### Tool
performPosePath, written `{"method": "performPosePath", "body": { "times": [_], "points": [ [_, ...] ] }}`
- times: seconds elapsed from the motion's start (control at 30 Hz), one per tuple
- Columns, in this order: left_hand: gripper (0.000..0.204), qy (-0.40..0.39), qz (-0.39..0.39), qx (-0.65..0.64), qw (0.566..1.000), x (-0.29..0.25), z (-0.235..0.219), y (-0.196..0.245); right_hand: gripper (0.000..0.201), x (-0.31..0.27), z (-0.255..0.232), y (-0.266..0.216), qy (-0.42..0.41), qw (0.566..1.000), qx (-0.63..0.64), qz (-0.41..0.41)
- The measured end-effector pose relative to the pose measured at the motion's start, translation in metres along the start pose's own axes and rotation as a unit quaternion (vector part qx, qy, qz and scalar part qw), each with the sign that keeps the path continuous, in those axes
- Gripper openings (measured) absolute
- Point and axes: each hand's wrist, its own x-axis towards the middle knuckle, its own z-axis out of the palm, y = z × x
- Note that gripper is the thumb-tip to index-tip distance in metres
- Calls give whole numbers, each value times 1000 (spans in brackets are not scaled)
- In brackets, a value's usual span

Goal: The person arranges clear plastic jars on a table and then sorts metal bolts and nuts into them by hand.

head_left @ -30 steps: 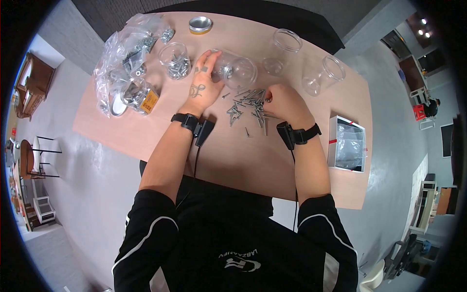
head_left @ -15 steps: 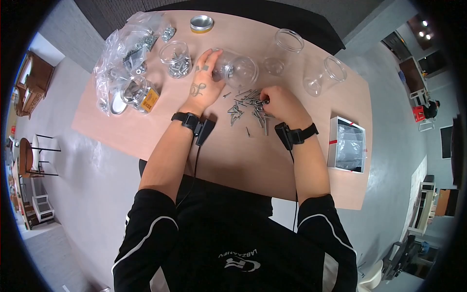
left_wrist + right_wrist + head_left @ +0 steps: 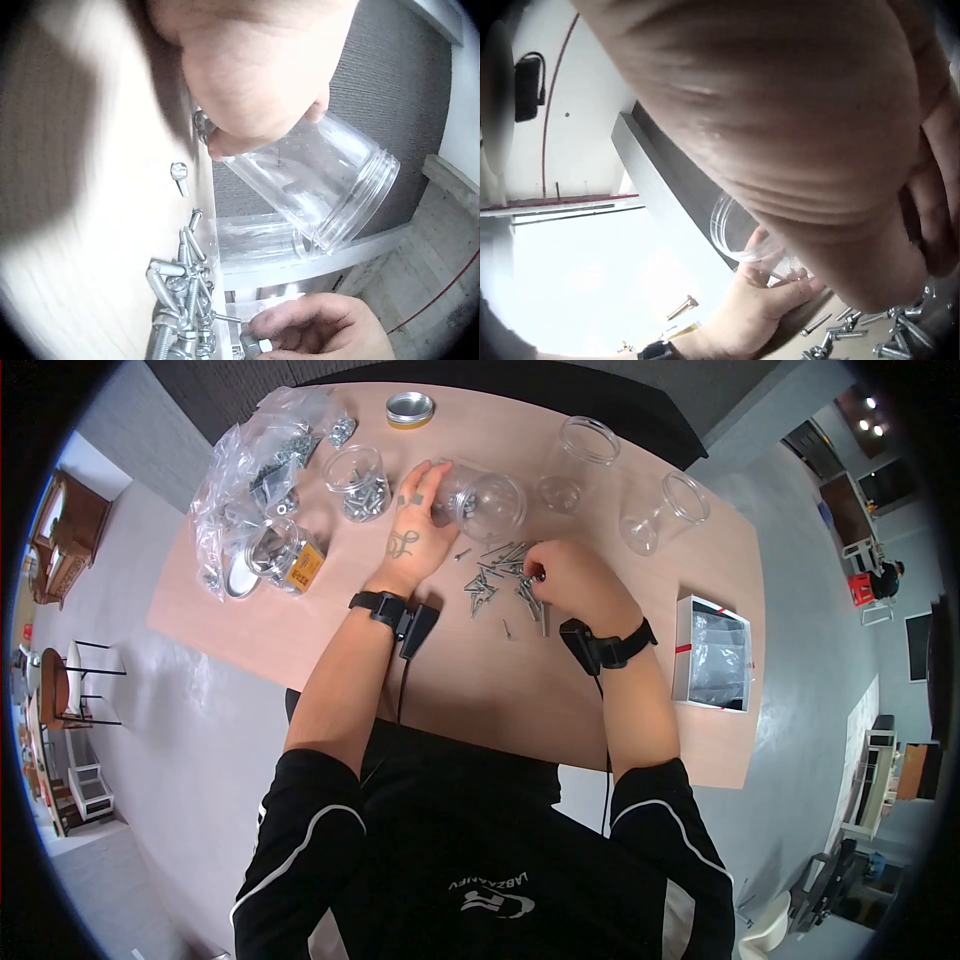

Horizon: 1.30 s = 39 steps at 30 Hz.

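Hidden parts: the fingertips of the right hand (image 3: 585,582) are screened by its own back in the head view; the palm fills much of the right wrist view.
Jar contents: some metal pieces show through the held clear plastic jar (image 3: 497,510); number hard to make out.
Bolt pile count: the metal bolts (image 3: 481,593) overlap, so no exact number can be read.
Bags: clear plastic bags (image 3: 232,465) of hardware, far left; overlapping, number unclear.
Left hand (image 3: 417,542): grasping the held jar around its side; jar tipped over, mouth toward the right, beyond the pile.
Right hand: pinching at least one hex-head bolt (image 3: 259,346) at the right side of the pile.
Clear jars: five in total. One held; two upright at far right; one upright at far left, containing bolts; one at left with a yellow label (image 3: 306,568).
Lids: two. One metal lid (image 3: 410,408) near the far edge; one pale disc lid (image 3: 240,575) beside the labelled jar.
Box: one white open box (image 3: 684,660), right side of the tabletop (image 3: 470,680), holding clear plastic wrap.
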Motion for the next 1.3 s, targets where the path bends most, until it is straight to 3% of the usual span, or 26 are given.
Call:
{"method": "performPosePath", "body": {
  "times": [0.23,0.43,0.67,0.77,0.83,0.93,1.07,1.3],
  "points": [
    [92,-2,-8,-11,1000,0,0,0,19,3,16,-6,6,998,-64,13],
    [91,0,3,-2,1000,0,0,0,18,8,19,1,-9,999,-36,40],
    [90,2,-1,3,1000,0,0,1,22,2,-3,-12,-11,998,-36,57],
    [89,7,10,2,1000,0,0,1,20,-1,-21,-32,48,997,53,37],
    [88,5,19,2,1000,0,-1,2,21,0,-21,-47,180,978,103,-15],
    [86,-25,6,-26,999,-2,-2,6,18,9,-1,-42,230,968,77,-71],
    [82,-29,31,-51,998,-2,-3,9,18,12,6,-42,204,977,34,-49],
    [83,-31,30,-55,998,-3,-3,10,20,14,8,-43,230,970,21,-74]
  ]
}}
